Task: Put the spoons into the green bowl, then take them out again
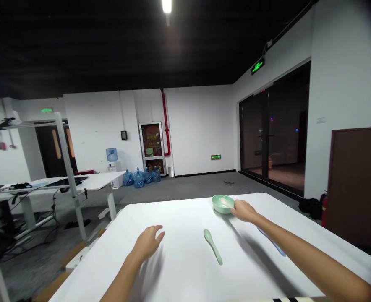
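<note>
My right hand [244,210] is closed at the rim of a light green bowl [216,206] near the table's far edge. From its fingers a pale, whitish spoon [225,202] reaches over the inside of the bowl; its handle is mostly covered by the hand. My left hand [148,242] hovers above the left part of the table, fingers apart and nothing in it. Between the two hands a green spoon [213,246] lies flat on the table. A blue utensil [273,243] lies partly hidden under my right forearm, so its kind cannot be told.
All this rests on a white table [185,268] with rounded far corners. At its near edge shows a strip of something beige with black marks [285,300]. Another white desk [100,179] with a metal frame stands to the left. Several blue water bottles [139,178] stand by the far wall.
</note>
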Demonstrator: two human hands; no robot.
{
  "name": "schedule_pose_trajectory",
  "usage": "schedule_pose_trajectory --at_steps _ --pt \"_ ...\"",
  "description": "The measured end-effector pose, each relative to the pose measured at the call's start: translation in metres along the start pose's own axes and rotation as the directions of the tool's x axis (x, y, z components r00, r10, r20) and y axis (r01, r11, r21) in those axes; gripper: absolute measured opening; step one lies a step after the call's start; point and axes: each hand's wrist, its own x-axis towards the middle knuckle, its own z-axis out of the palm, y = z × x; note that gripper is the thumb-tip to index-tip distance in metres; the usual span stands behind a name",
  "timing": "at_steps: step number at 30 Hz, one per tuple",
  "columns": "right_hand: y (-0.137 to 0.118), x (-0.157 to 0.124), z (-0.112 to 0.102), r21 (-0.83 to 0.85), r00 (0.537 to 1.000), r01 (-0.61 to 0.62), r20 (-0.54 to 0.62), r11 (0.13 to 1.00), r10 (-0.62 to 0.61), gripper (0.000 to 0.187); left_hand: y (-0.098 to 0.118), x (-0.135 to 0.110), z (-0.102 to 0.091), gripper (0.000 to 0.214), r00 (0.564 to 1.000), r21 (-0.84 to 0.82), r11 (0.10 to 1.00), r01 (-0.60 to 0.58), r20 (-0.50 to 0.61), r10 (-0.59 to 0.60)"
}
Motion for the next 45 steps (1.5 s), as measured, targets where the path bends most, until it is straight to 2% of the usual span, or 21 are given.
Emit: schedule_pose_trajectory --at_steps 5,14,21,30,34,38,45 --pt "-0.010 0.034 0.001 0.021 0.996 -0.070 -0.050 0.997 0.071 0.026 0.000 -0.001 -0.003 0.053 1.000 -0.008 1.000 0.013 0.010 -0.013" --pt "-0.009 0.075 0.034 0.078 0.984 -0.170 -0.038 0.982 0.174 0.048 0.001 0.000 -0.005 0.054 0.999 -0.047 0.999 0.026 0.023 -0.025" --pt "-0.004 0.090 0.049 0.066 0.980 -0.196 -0.008 0.978 0.197 0.044 0.000 0.002 -0.004 0.055 1.000 -0.066 0.998 0.008 0.012 -0.008" --pt "0.003 0.098 0.062 0.036 0.980 -0.197 0.043 0.980 0.196 0.046 -0.004 0.003 -0.007 0.054 0.999 -0.070 0.997 0.040 0.023 -0.038" --pt "0.002 0.095 0.057 0.038 0.985 -0.169 0.029 0.985 0.168 0.041 -0.006 0.004 -0.006 0.055 0.999 -0.065 0.997 0.042 0.028 -0.041" --pt "-0.004 0.084 0.042 0.050 0.990 -0.138 0.010 0.989 0.138 0.034 -0.006 0.003 -0.006 0.054 0.999 -0.068 0.997 0.042 0.029 -0.040" --pt "-0.011 0.035 0.002 0.082 0.996 -0.055 -0.063 0.995 0.060 0.049 -0.006 0.003 -0.004 0.055 1.000 -0.044 0.999 0.029 0.005 -0.028"
